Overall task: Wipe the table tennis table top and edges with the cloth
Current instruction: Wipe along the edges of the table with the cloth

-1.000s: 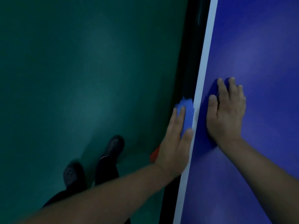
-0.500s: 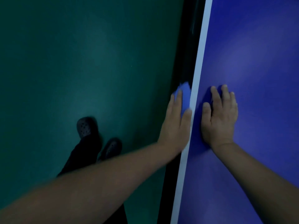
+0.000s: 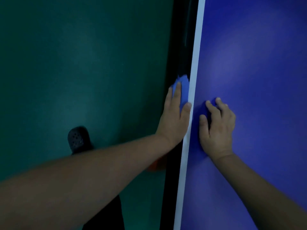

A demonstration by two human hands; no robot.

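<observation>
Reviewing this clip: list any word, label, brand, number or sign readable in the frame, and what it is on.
None: no readable text anywhere in this view.
Table top: plain blue, with a white edge line, no print.
Cloth under the left hand: plain blue, no tag seen.
Shoe: dark with holes, no logo legible in the dim light.
Floor: plain green.

Left hand [image 3: 176, 117]: straight fingers press blue cloth [image 3: 182, 87] against side edge of table tennis table [image 3: 259, 63]. Right hand [image 3: 217, 128]: rests on blue top, just right of white edge line [image 3: 196, 63]. Black shoe [image 3: 78, 140]: on green floor [image 3: 83, 63], well left of left hand.
</observation>
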